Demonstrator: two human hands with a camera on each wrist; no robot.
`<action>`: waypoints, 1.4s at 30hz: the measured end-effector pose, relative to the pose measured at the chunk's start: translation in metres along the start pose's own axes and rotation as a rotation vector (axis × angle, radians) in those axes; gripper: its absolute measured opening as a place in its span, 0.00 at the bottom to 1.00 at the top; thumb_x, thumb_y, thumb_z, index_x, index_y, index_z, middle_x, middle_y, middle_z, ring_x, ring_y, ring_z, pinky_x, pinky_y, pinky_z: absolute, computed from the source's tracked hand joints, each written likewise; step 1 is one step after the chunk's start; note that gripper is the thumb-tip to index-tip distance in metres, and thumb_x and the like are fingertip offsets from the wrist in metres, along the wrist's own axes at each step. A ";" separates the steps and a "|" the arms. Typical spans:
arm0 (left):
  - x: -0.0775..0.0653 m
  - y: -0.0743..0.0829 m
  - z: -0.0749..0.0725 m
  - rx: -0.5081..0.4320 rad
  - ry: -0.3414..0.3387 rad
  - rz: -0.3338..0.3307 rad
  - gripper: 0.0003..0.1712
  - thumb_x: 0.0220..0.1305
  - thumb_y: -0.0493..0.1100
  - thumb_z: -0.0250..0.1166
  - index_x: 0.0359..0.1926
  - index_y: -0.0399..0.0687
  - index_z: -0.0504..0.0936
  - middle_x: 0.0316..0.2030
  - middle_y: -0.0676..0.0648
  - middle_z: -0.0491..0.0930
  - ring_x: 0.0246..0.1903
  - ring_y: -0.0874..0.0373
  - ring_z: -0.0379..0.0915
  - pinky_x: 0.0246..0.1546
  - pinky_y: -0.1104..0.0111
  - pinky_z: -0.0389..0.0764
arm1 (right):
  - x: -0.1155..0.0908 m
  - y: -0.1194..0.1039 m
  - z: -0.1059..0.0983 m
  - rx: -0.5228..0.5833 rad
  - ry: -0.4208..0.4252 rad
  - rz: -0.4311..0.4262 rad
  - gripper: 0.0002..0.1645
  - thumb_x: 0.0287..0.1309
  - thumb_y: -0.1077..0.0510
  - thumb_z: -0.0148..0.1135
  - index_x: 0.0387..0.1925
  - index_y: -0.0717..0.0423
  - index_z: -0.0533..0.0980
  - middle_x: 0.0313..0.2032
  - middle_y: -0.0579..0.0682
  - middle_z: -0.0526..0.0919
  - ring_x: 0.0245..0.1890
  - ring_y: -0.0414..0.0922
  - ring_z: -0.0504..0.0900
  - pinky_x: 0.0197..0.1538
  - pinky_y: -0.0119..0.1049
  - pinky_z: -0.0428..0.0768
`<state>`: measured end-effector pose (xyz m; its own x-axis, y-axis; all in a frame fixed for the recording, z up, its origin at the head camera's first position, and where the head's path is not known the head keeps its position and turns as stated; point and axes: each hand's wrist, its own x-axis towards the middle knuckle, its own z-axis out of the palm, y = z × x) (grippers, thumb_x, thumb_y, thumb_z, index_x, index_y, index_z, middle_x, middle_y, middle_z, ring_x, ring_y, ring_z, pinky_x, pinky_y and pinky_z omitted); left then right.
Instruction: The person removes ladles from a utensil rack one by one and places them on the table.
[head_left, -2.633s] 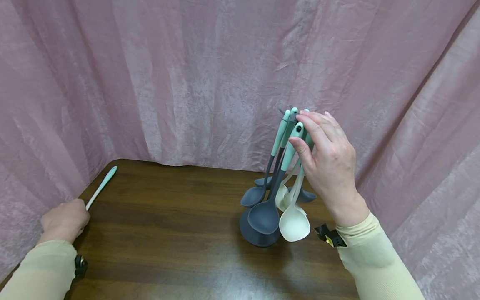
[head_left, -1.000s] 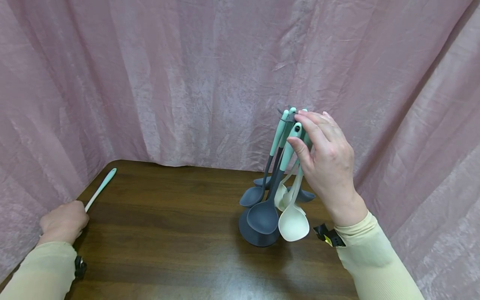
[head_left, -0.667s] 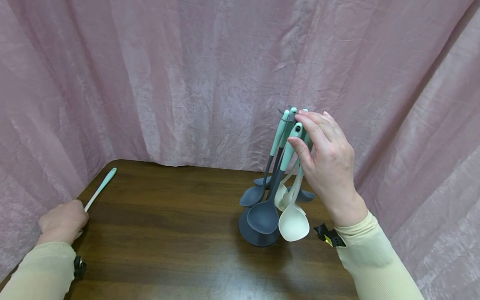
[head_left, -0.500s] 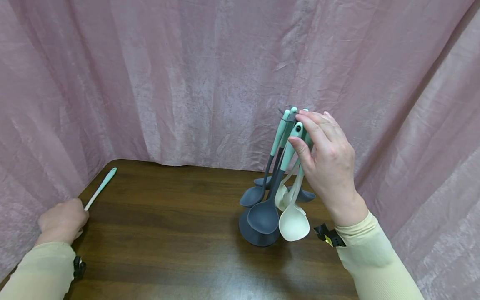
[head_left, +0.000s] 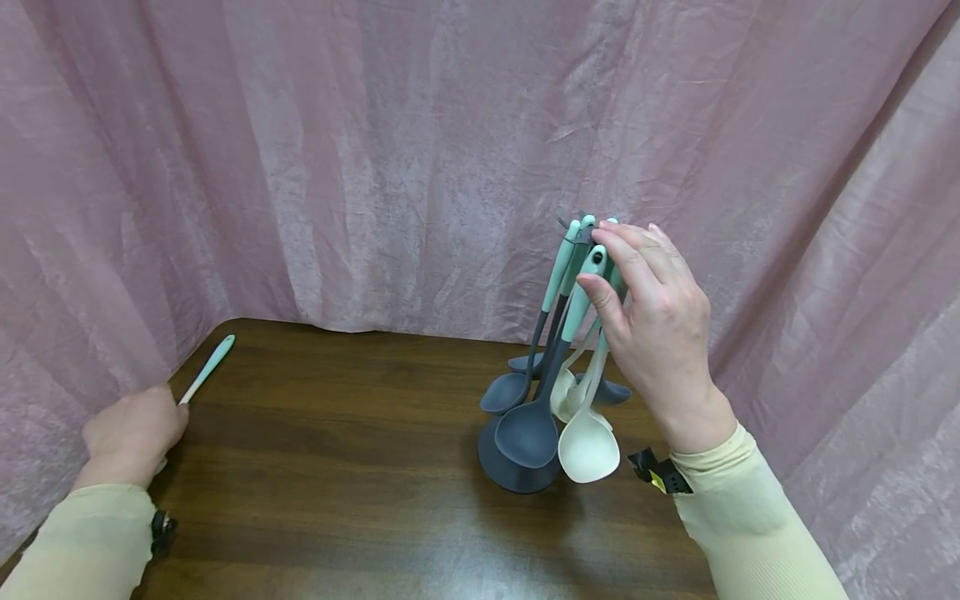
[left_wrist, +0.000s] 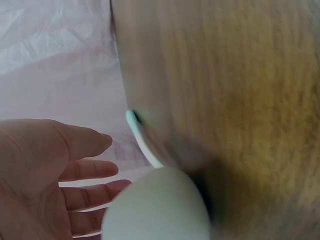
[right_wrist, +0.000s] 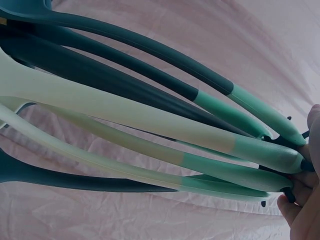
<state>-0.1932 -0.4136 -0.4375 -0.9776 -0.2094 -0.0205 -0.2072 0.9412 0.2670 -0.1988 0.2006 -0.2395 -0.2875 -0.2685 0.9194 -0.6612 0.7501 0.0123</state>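
one spoon (head_left: pixel 213 360) well left of the rack (head_left: pixel 510 479)
the left hand (head_left: pixel 135 429), beside the spoon's bowl: fingers nearly straight, thumb apart, contact unclear; the right hand (head_left: pixel 660 321), at the rack's top: fingers curled round it, above hung utensils (head_left: pixel 527 435).

The slim long-handled utensil (head_left: pixel 217 355) at the left pairs a mint-green grip with an off-white shaft and rounded head. The round-based utensil rack (head_left: pixel 517 481) is plain slate grey. A broad-bowled slate-grey ladle (head_left: pixel 527 433) and a smooth cream ladle (head_left: pixel 588 450) both have mint-green grips. The wooden table (head_left: pixel 337 467) is brown, streaked with darker grain. The draped velvety curtain (head_left: pixel 412 167) is dusty pink, mottled with paler patches. The fabric sleeves (head_left: pixel 90 542) are pale yellow.
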 end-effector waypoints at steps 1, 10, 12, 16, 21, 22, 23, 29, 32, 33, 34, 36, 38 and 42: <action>-0.001 0.002 -0.001 0.001 0.016 0.006 0.19 0.79 0.44 0.56 0.30 0.36 0.77 0.24 0.34 0.77 0.25 0.35 0.77 0.22 0.41 0.76 | 0.000 0.000 0.000 -0.001 0.001 -0.001 0.37 0.81 0.35 0.59 0.66 0.64 0.83 0.64 0.59 0.86 0.67 0.58 0.83 0.79 0.50 0.67; -0.005 0.016 -0.004 0.000 0.142 0.065 0.19 0.79 0.44 0.58 0.40 0.27 0.76 0.28 0.28 0.76 0.26 0.28 0.76 0.20 0.38 0.75 | 0.003 0.000 0.001 -0.002 0.000 -0.007 0.38 0.81 0.34 0.57 0.66 0.64 0.83 0.64 0.59 0.86 0.66 0.59 0.83 0.79 0.50 0.67; -0.006 0.020 -0.005 -0.003 0.170 0.083 0.18 0.78 0.43 0.59 0.41 0.26 0.76 0.30 0.26 0.77 0.28 0.24 0.77 0.21 0.36 0.75 | 0.003 0.000 0.001 0.000 -0.001 -0.006 0.38 0.81 0.34 0.57 0.66 0.64 0.83 0.64 0.59 0.86 0.66 0.59 0.83 0.80 0.49 0.66; -0.007 0.028 -0.007 0.001 0.196 0.093 0.20 0.78 0.43 0.60 0.46 0.24 0.75 0.36 0.21 0.77 0.35 0.18 0.76 0.25 0.31 0.75 | 0.002 0.000 0.001 -0.001 -0.003 -0.004 0.38 0.81 0.34 0.57 0.66 0.63 0.83 0.64 0.59 0.86 0.67 0.58 0.83 0.80 0.49 0.66; -0.008 0.037 -0.010 0.015 0.214 0.096 0.24 0.80 0.45 0.59 0.53 0.22 0.73 0.44 0.17 0.74 0.42 0.14 0.74 0.31 0.27 0.75 | 0.002 0.000 0.001 -0.004 -0.007 0.001 0.38 0.81 0.34 0.57 0.66 0.63 0.83 0.64 0.58 0.86 0.67 0.58 0.83 0.80 0.49 0.66; -0.009 0.038 -0.010 0.014 0.224 0.098 0.24 0.80 0.45 0.59 0.54 0.22 0.73 0.45 0.17 0.73 0.43 0.13 0.74 0.32 0.26 0.75 | 0.002 0.000 0.001 -0.005 -0.007 0.001 0.38 0.81 0.34 0.57 0.66 0.63 0.83 0.64 0.59 0.86 0.67 0.58 0.83 0.80 0.49 0.66; -0.009 0.040 -0.010 0.010 0.236 0.104 0.24 0.80 0.46 0.59 0.55 0.23 0.73 0.46 0.17 0.73 0.43 0.13 0.73 0.31 0.27 0.74 | 0.002 0.000 0.001 -0.005 -0.006 0.002 0.38 0.81 0.34 0.57 0.66 0.63 0.83 0.64 0.59 0.87 0.67 0.58 0.83 0.80 0.49 0.66; -0.013 0.048 -0.008 0.000 0.294 0.135 0.25 0.79 0.47 0.61 0.58 0.25 0.73 0.46 0.17 0.73 0.42 0.13 0.72 0.30 0.28 0.72 | 0.002 0.000 0.001 -0.006 -0.003 0.005 0.39 0.81 0.33 0.57 0.66 0.63 0.83 0.64 0.59 0.87 0.67 0.58 0.83 0.79 0.50 0.67; -0.015 0.054 -0.008 -0.007 0.336 0.151 0.24 0.79 0.47 0.63 0.58 0.27 0.74 0.46 0.18 0.74 0.41 0.14 0.73 0.29 0.28 0.72 | 0.002 0.000 0.001 -0.007 -0.003 0.004 0.39 0.81 0.33 0.57 0.66 0.63 0.83 0.64 0.59 0.87 0.67 0.58 0.83 0.80 0.49 0.67; -0.016 0.056 -0.008 -0.013 0.355 0.157 0.24 0.78 0.47 0.64 0.58 0.27 0.74 0.45 0.18 0.74 0.40 0.14 0.73 0.28 0.28 0.72 | 0.002 0.000 0.001 -0.006 -0.002 0.003 0.39 0.81 0.33 0.57 0.66 0.63 0.83 0.64 0.59 0.87 0.67 0.58 0.83 0.80 0.49 0.67; -0.016 0.058 -0.008 -0.016 0.368 0.161 0.24 0.78 0.46 0.65 0.58 0.27 0.75 0.46 0.18 0.75 0.41 0.14 0.73 0.29 0.27 0.72 | 0.002 0.000 0.001 -0.005 -0.002 0.004 0.39 0.81 0.34 0.57 0.66 0.63 0.83 0.64 0.59 0.87 0.67 0.58 0.83 0.80 0.49 0.66; -0.018 0.063 -0.009 -0.020 0.386 0.168 0.25 0.78 0.47 0.65 0.60 0.28 0.75 0.48 0.18 0.75 0.42 0.15 0.73 0.31 0.27 0.72 | 0.002 0.000 0.001 -0.005 -0.001 0.004 0.39 0.81 0.34 0.57 0.66 0.63 0.83 0.64 0.59 0.87 0.67 0.58 0.83 0.80 0.49 0.66; -0.019 0.069 -0.010 -0.026 0.399 0.175 0.26 0.79 0.47 0.65 0.63 0.28 0.75 0.50 0.19 0.76 0.45 0.15 0.73 0.34 0.26 0.72 | 0.001 0.000 0.001 -0.005 -0.002 0.005 0.39 0.81 0.34 0.57 0.66 0.63 0.83 0.64 0.59 0.86 0.67 0.58 0.83 0.80 0.49 0.67; -0.021 0.078 -0.013 -0.041 0.428 0.207 0.26 0.78 0.46 0.66 0.64 0.29 0.75 0.54 0.20 0.77 0.47 0.15 0.74 0.37 0.25 0.72 | 0.001 -0.001 0.000 -0.006 -0.002 0.007 0.39 0.81 0.33 0.57 0.66 0.64 0.83 0.64 0.58 0.86 0.67 0.58 0.83 0.79 0.51 0.67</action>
<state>-0.1879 -0.3391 -0.4038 -0.8936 -0.1172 0.4333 0.0005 0.9651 0.2620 -0.1989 0.1996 -0.2388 -0.2936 -0.2639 0.9188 -0.6549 0.7557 0.0078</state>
